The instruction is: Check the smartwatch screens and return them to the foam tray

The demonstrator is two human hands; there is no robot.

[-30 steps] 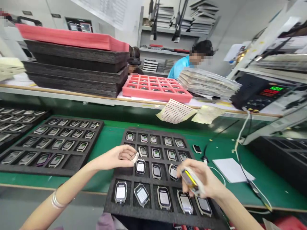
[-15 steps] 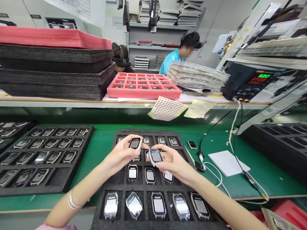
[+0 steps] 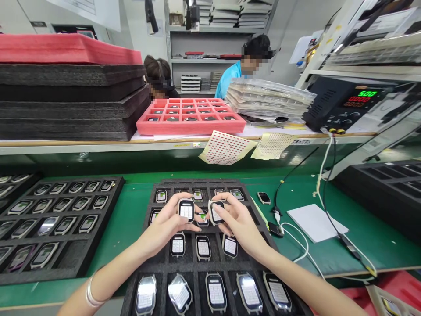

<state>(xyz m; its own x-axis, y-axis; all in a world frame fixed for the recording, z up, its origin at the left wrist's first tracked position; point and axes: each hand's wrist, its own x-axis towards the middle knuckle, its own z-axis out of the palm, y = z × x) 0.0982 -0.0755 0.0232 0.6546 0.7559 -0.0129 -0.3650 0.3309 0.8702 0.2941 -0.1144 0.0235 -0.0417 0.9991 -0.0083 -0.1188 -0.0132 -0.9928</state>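
My left hand (image 3: 164,226) is closed on a small watch body (image 3: 186,210) with a lit white screen, held face up. Beside it my right hand (image 3: 238,221) pinches a second watch body (image 3: 216,212). Both hands hover close together over the middle rows of a black foam tray (image 3: 200,263) on the green bench. The tray's pockets hold several more watch bodies, such as one in the front row (image 3: 216,292).
A second black tray of watch bodies (image 3: 49,215) lies at the left. A loose watch body (image 3: 263,198), cables (image 3: 296,245) and white paper (image 3: 316,222) lie at the right. The shelf behind holds a pink tray (image 3: 190,116), stacked foam (image 3: 69,101) and a power supply (image 3: 342,103). Two people sit beyond.
Both hands came up from the tray's front rows, each with a watch body, met over the middle and then lowered slightly. The camera view has tilted and shifted.
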